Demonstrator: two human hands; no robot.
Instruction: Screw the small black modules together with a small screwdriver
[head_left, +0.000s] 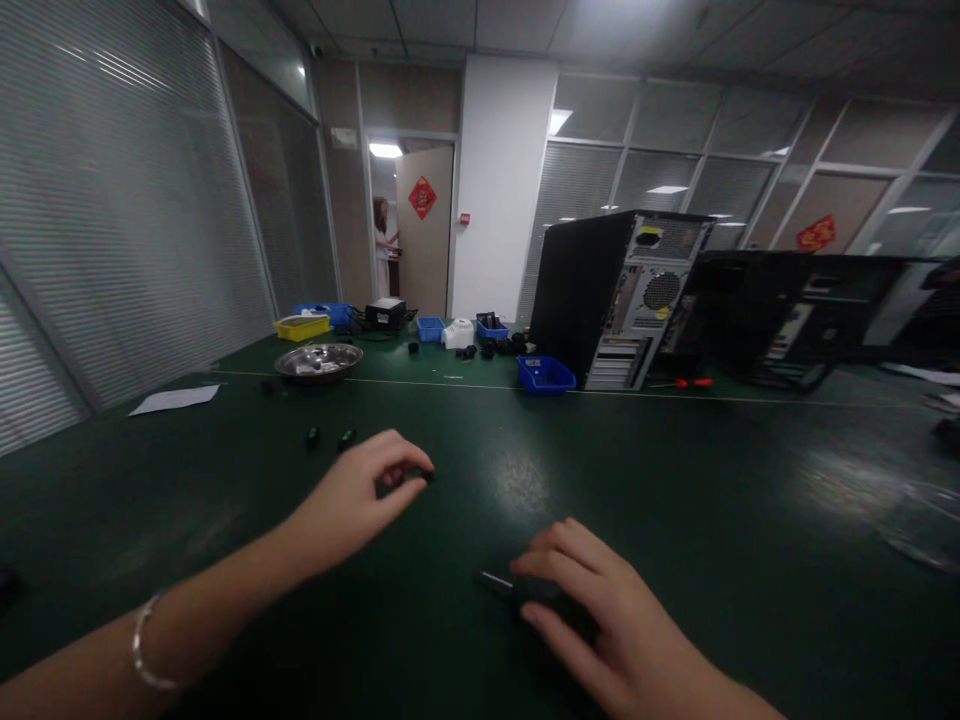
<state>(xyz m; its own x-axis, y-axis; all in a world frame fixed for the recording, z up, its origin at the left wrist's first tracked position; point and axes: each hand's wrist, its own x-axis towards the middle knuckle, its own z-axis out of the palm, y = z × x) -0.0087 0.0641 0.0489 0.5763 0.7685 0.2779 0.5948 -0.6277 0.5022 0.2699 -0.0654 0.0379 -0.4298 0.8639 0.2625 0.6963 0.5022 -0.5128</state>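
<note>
Over the green tabletop point(450, 420), my left hand point(367, 492) is closed in a pinch on a small black piece point(427, 475); its kind cannot be made out. My right hand point(600, 610), lower and to the right, wraps round the dark handle of a screwdriver point(499, 583). The thin metal shaft points left, and fingers hide much of the handle. Just beyond my left hand lie two small black parts, one point(313, 437) farther left and the other point(346, 440) close to the knuckles.
A metal bowl point(319, 362) holds small items at the back left, near a paper sheet point(176, 399). A blue bin point(546, 376) stands before a black computer tower point(585, 290). A red-handled tool point(694, 383) lies to its right. Someone point(382, 245) stands in the doorway.
</note>
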